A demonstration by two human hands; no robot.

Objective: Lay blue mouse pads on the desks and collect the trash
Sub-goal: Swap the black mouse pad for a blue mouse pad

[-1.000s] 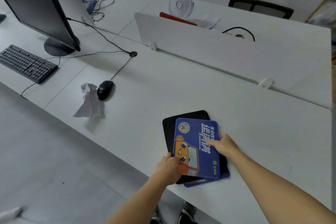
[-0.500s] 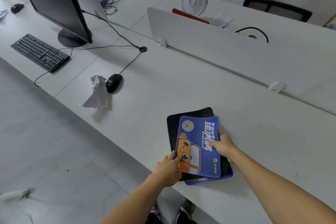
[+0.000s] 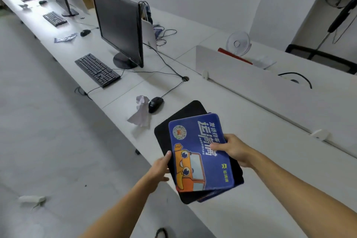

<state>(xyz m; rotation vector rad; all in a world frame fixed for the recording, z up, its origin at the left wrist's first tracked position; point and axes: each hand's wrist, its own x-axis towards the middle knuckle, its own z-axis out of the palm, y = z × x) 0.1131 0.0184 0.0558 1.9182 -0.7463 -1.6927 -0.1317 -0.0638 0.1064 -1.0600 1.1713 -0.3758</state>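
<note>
A stack of mouse pads (image 3: 199,152) is lifted off the white desk (image 3: 270,141), a blue one with an orange cartoon truck on top and a black underside showing behind. My left hand (image 3: 161,166) grips the stack's left edge. My right hand (image 3: 234,149) holds its right edge, thumb on the blue face. A crumpled white paper (image 3: 140,115) lies on the desk beside a black mouse (image 3: 155,104), to the upper left of the stack. More crumpled trash (image 3: 64,38) lies on the desk further along.
A black monitor (image 3: 119,25) and keyboard (image 3: 97,69) stand on the left, with cables running to a desk hole (image 3: 185,78). A white divider (image 3: 260,87) backs the desk, with a small fan (image 3: 238,43) behind it. A white scrap (image 3: 31,199) lies on the floor.
Both hands have lifted the stack of pads off the desk and tilted it. My view has risen, showing more desks, monitors and keyboards to the left.
</note>
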